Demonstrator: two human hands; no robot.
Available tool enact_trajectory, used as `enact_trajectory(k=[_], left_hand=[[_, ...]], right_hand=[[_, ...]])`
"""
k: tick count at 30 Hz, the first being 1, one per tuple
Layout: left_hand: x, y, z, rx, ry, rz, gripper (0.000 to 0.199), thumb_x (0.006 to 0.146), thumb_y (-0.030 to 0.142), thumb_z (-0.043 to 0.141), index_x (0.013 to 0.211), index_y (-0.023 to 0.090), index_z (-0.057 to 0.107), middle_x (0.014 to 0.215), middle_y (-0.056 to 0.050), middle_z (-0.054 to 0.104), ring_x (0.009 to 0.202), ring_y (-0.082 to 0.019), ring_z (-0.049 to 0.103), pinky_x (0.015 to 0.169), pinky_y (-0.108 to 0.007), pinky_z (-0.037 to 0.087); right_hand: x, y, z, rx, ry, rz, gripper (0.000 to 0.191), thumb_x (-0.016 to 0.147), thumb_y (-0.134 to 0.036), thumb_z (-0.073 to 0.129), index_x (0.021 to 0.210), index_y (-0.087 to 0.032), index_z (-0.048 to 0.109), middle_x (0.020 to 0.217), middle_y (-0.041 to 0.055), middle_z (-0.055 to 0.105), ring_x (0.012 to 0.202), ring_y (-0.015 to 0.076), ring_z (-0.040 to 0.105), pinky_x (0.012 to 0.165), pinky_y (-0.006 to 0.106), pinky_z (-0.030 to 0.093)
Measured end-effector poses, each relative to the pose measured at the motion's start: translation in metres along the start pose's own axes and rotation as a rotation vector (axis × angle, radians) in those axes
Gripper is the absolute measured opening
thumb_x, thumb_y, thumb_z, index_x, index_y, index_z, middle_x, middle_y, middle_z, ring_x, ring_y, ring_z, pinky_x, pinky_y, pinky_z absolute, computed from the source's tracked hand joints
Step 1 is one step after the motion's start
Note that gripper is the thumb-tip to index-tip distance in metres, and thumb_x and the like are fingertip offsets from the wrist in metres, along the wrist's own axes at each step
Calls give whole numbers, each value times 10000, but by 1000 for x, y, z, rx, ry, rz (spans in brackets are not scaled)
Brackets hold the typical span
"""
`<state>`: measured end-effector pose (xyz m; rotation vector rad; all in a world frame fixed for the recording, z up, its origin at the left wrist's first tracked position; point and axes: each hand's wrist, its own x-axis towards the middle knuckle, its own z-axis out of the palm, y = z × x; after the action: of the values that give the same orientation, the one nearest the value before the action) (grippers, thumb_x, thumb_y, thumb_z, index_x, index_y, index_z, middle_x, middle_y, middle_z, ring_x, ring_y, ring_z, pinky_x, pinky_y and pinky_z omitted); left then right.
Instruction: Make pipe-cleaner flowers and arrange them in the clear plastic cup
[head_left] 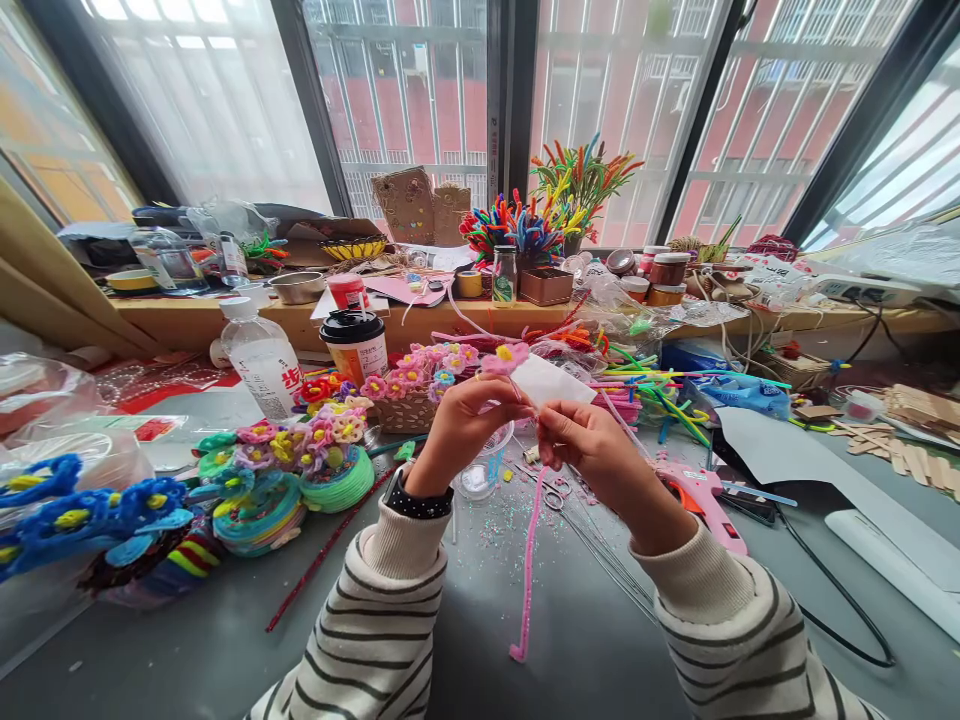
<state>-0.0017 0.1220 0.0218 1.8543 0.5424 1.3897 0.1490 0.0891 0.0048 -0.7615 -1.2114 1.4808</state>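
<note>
My left hand (474,420) is closed in a pinch just below a pink pipe-cleaner flower (504,357) with a yellow centre, which stands above its fingers. Close beside it, my right hand (592,440) pinches a pink pipe cleaner (529,570); the strand hangs down and bends into a short hook at its lower end. The fingertips of both hands nearly meet, hiding where flower and strand might join. Under the hands lie scissors (555,497) and a clear plastic cup (474,482).
Finished flowers on coiled bases (259,515) stand at left, near a water bottle (262,360) and a paper cup (360,350). A pink glue gun (716,515), thin metal wires (607,560) and a black cable (847,610) lie at right. Bundled pipe cleaners (667,390) lie behind.
</note>
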Motion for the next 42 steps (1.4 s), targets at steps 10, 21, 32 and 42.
enact_trajectory(k=[10, 21, 32, 42], left_hand=[[-3, 12, 1, -35, -172, -50, 70, 669, 182, 656, 603, 165, 638, 639, -17, 589, 673, -124, 532, 654, -247, 424], [0, 12, 11, -197, 305, -373, 184, 632, 266, 682, 610, 131, 558, 604, 28, 575, 549, -64, 552, 560, -178, 425], [-4, 2, 31, 19, 328, -363, 221, 656, 333, 649, 587, 137, 574, 601, 15, 545, 586, -86, 493, 603, -215, 391], [-1, -2, 14, 162, 148, -193, 110, 692, 251, 629, 662, 145, 622, 724, -44, 612, 713, -146, 547, 714, -284, 407]], right_hand=[[3, 2, -9, 254, -291, 361, 215, 671, -300, 670, 650, -113, 566, 511, -63, 483, 308, -33, 315, 287, 94, 190], [-4, 4, 6, -987, 415, -684, 216, 765, -345, 569, 885, -166, 562, 859, 71, 606, 754, 169, 565, 650, 305, 484], [-1, 12, 4, -1524, 551, -1034, 118, 793, -193, 538, 875, -120, 580, 812, 90, 645, 767, 194, 577, 717, 307, 462], [-5, 0, 3, -973, 345, -609, 154, 816, -240, 493, 798, -149, 615, 746, 57, 635, 682, 149, 580, 629, 273, 456]])
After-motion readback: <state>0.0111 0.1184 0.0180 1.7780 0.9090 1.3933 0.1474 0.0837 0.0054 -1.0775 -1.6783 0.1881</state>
